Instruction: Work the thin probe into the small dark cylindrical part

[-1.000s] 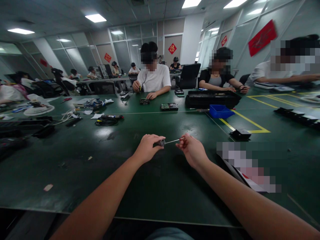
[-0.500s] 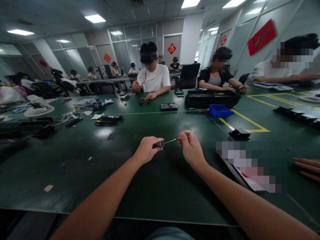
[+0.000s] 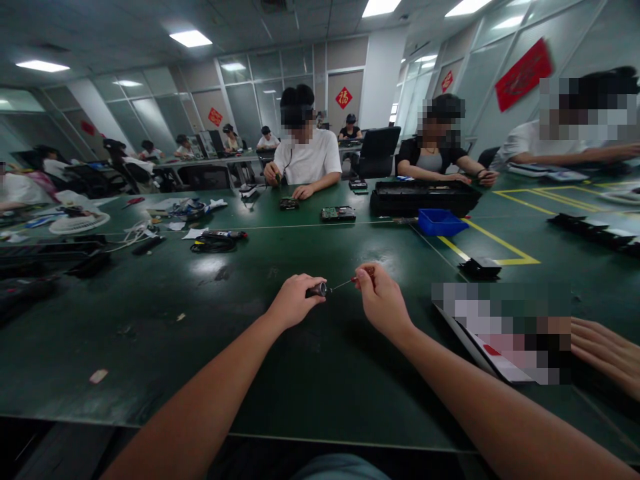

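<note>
My left hand (image 3: 293, 302) is closed around a small dark cylindrical part (image 3: 316, 291), its round metal-rimmed end turned to the right. Fingers and thumb grip it from above and below, covering much of it. A screwdriver (image 3: 343, 285) with a thin metal shaft and a reddish handle is pinched in my right hand (image 3: 383, 299). Its tip points left at the rimmed end of the part, with a small dark speck near it that is too small to name. Whether tip and part touch, I cannot tell. Both hands are held above the green table (image 3: 300, 393).
A blurred white paper (image 3: 505, 367) lies to the right, with another person's hand (image 3: 605, 350) beside it. Farther off are a blue bin (image 3: 443, 223), a long black housing (image 3: 425, 199), a circuit board (image 3: 338, 213) and a coiled black cable (image 3: 215, 245). Several people sit around.
The screwdriver and my right hand have shifted very slightly. My left hand stays almost still. At the right, the other person's hand has come farther in over the table towards the paper.
</note>
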The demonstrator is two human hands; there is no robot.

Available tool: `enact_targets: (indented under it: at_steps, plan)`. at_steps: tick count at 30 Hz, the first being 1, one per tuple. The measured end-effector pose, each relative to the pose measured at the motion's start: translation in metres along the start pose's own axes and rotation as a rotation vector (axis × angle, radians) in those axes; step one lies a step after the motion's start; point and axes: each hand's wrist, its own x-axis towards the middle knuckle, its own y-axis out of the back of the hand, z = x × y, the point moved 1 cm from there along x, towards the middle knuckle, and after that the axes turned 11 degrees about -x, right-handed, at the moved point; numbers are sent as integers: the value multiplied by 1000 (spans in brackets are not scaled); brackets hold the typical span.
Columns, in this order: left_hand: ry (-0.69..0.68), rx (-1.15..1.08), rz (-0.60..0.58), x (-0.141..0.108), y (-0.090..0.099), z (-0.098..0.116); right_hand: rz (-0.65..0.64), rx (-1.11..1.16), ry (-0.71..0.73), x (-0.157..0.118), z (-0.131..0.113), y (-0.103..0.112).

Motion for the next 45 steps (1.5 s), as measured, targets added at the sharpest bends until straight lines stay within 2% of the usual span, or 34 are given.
enact_targets:
  at_steps: [4,8,11,14,17,20,27,30,33,36,38,41,45]
  plan:
    - [59,-156,126,1,0,1,5,-34,-11,0,-1,1]
    - [117,-457,322,3,1,-3,12,-27,-11,0,1,1]
    - [164,-582,370,2,4,-4,1,-24,-12,0,3,0]
    - [169,-422,324,0,8,3,5,-16,-11,0,4,-1]
    - [80,-200,247,-3,8,13,14,-12,-15,0,4,-1]
    - [6,-67,121,-5,4,18,12,-9,-18,-1,4,-1]
    - [44,298,-107,-5,-6,18,-6,8,-24,-1,3,-2]
    - [12,343,-129,-3,-9,17,-12,25,-14,-1,5,-3]
    - [37,175,-54,-2,-6,14,-17,29,-16,0,6,-3]
    - [79,-67,65,-2,9,11,-20,36,-26,0,5,-1]
    - [150,-306,193,-1,25,9,-21,43,-30,0,5,0]
    - [282,-699,402,-2,59,5,-25,36,-24,0,5,0]
    - [376,-872,568,-17,113,-13,-25,31,-9,-1,6,-1]
